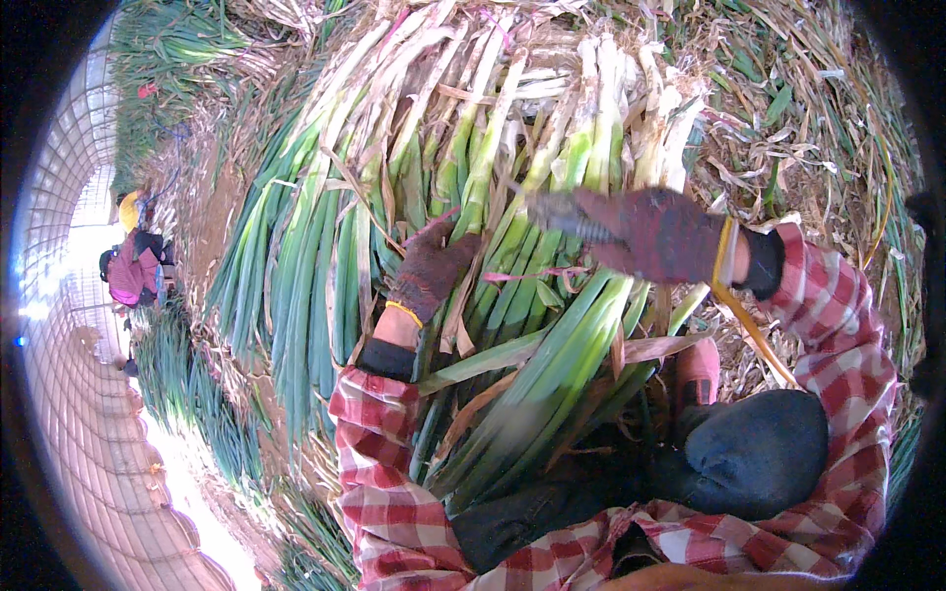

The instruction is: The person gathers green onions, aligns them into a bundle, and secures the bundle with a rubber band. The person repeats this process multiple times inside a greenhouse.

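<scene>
A wide heap of green onions [310,244] lies before me, white stalk ends away from me. My left hand [432,273], in a dark knitted glove, rests on the heap with a stalk between thumb and fingers. My gloved right hand [650,229], a little farther right, is closed around a blurred tool [558,214] that looks metallic; its kind cannot be told. A pink tie [536,275] lies across the leaves between my hands. Below the right hand, a group of green onion leaves [547,384] slants over my lap.
Dry leaf litter [783,162] covers the ground at right. A yellow strap [750,329] hangs from my right wrist. More green onions [199,384] lie in rows at left. A person [137,270] is far off at left, near the greenhouse wall [81,414].
</scene>
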The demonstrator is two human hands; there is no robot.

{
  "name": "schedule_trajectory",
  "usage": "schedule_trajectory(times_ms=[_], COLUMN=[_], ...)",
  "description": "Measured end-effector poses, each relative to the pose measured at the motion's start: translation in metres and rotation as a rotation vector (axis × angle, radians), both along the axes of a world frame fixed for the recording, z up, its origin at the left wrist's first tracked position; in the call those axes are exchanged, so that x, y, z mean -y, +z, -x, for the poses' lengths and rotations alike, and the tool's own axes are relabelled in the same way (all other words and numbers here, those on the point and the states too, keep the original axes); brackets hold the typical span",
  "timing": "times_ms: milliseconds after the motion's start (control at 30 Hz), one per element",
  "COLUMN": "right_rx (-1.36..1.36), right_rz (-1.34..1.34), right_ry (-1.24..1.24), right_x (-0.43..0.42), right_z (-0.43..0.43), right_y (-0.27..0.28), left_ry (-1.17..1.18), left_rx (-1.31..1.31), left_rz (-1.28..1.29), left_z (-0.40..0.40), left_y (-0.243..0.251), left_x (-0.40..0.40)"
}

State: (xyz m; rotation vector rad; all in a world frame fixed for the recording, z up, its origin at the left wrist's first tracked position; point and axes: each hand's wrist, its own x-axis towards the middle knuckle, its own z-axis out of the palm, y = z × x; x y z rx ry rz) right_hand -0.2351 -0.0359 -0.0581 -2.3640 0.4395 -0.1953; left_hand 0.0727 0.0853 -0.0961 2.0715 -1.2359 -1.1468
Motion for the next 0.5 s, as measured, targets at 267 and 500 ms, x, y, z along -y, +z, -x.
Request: schedule_trajectory(times_ms=[267, 500], right_rx=[-0.160, -0.023], right_rz=[-0.098, 0.010], right_ry=[0.069, 0.046], right_x=[-0.024, -0.009], right_z=[0.000, -0.016], right_y=[0.020, -0.001], left_ry=[0.120, 0.021], left_rx=[-0.305, -0.149], left_rz=[-0.020, -0.001], left_z=[-0.010, -0.017], left_y=[-0.005, -0.009], left_x=[-0.002, -0.005])
